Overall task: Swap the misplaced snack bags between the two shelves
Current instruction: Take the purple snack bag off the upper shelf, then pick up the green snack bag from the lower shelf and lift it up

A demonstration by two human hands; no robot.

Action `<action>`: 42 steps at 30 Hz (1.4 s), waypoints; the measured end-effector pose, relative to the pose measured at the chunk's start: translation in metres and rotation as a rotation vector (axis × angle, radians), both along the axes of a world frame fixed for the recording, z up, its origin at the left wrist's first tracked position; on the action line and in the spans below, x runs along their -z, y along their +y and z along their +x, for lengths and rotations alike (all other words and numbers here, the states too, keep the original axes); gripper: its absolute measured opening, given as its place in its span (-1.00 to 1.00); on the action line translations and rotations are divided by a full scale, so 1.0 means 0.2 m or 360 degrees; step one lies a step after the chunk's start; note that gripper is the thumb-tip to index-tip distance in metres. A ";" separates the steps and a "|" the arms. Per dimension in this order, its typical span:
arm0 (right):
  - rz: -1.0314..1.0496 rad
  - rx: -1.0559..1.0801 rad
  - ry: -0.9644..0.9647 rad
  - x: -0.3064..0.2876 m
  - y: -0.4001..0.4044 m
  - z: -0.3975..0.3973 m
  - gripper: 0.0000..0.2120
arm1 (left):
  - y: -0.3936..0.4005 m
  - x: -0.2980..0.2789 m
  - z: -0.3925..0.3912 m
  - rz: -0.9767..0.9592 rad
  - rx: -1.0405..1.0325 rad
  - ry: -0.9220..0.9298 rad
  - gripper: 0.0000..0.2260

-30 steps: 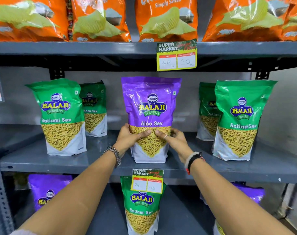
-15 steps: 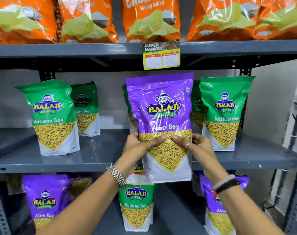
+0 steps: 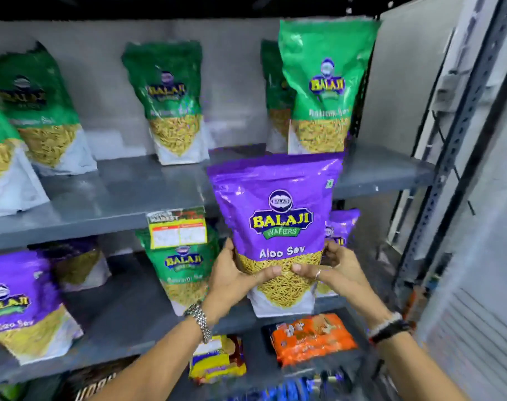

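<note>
I hold a purple Aloo Sev bag [image 3: 278,215] upright in the air with both hands, in front of the lower shelf's right part. My left hand [image 3: 234,280] grips its lower left side, and my right hand [image 3: 330,273] grips its lower right. A green Ratlami Sev bag [image 3: 182,270] stands on the lower shelf [image 3: 124,319] just left of the held bag, among purple bags [image 3: 17,302]. Another purple bag [image 3: 343,227] shows behind my right hand. The upper shelf [image 3: 124,195] carries several green Ratlami Sev bags [image 3: 324,88].
A yellow price tag [image 3: 177,228] hangs on the upper shelf's front edge. Below the lower shelf lie an orange packet [image 3: 313,337] and a yellow packet [image 3: 217,360]. A perforated steel upright [image 3: 449,175] and a white shutter [image 3: 478,314] stand to the right.
The purple bag came off the upper shelf and moved down and right to the lower shelf's level, still in both hands. My view dropped, so the orange chip shelf is out of sight.
</note>
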State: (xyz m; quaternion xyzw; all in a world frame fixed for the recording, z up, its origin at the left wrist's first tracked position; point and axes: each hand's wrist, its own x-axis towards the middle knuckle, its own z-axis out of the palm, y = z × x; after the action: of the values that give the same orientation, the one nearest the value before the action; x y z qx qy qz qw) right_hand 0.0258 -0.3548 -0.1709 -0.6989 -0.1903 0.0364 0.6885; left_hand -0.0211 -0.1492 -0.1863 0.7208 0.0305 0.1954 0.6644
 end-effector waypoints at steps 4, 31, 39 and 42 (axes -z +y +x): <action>-0.0107 -0.0023 0.0149 0.32 -0.04 0.02 -0.63 | -0.05 0.28 -0.01 -0.0045 0.0062 0.0180 -0.18; -0.0704 0.0173 0.0456 0.89 0.33 0.46 -0.47 | 0.26 0.80 0.45 0.0146 -0.0062 0.0623 -0.27; -0.0867 -0.0042 0.0720 0.98 0.46 0.25 -0.90 | 0.34 1.01 0.08 -0.0012 -0.0533 0.0630 -0.69; -0.0718 -0.0245 0.0754 0.94 0.60 0.18 -0.73 | 0.46 1.04 0.01 -0.0093 -0.0729 0.0638 -0.75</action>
State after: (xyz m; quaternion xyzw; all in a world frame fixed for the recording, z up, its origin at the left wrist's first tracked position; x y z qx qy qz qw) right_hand 0.0611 -0.2343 -0.3594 -0.7894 -0.0643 0.2909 0.5368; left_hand -0.0188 -0.0578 -0.3942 0.7000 0.3283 0.1930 0.6042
